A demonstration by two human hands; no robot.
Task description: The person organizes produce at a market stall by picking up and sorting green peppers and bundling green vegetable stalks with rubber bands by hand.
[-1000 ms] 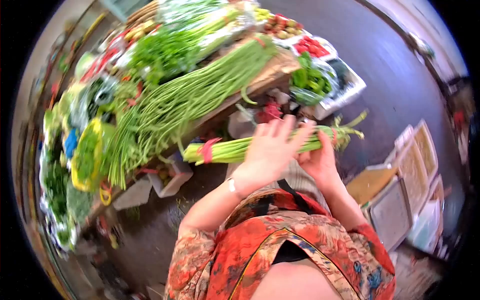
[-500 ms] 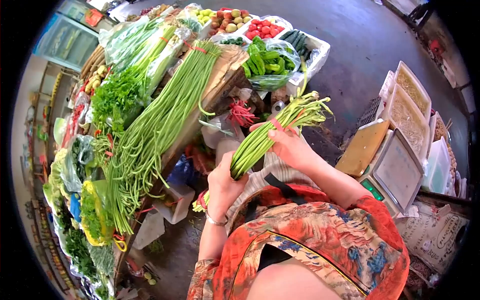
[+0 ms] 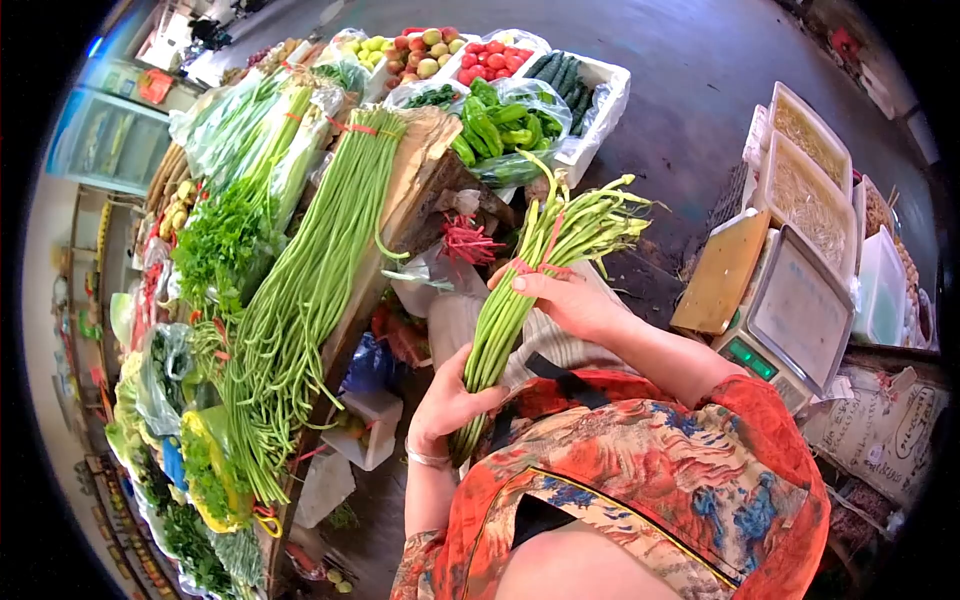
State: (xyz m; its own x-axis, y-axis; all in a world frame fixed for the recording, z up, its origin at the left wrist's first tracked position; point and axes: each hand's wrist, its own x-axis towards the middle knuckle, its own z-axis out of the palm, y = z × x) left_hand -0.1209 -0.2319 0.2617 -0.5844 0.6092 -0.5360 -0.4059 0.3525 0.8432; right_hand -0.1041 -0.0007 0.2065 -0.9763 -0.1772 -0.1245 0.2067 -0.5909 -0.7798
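A bunch of long beans [image 3: 500,312] slants upward in front of my body, with a red tie around it near the top and uneven pale-green ends above the tie. My left hand [image 3: 452,400] is closed around its lower part. Just below the red tie, my right hand [image 3: 562,300] grips the bunch, thumb lying across the front and other fingers partly hidden behind. To the left, a larger heap of long beans [image 3: 310,260] lies on the stall table [image 3: 415,165]. A cluster of red ties [image 3: 468,240] hangs at the table's side.
Leafy greens [image 3: 225,245] and bagged vegetables cover the table's left side. Behind are green peppers [image 3: 505,125], tomatoes [image 3: 490,65] and cucumbers [image 3: 560,80] in boxes. At right stand a weighing scale [image 3: 800,300] and trays [image 3: 805,190]. A white container [image 3: 370,430] sits low beside the table.
The bunch has become more upright and moved slightly left. My left hand has moved lower, its fingers shifted on the stems. My right hand stays near the red tie. The view has shifted a little.
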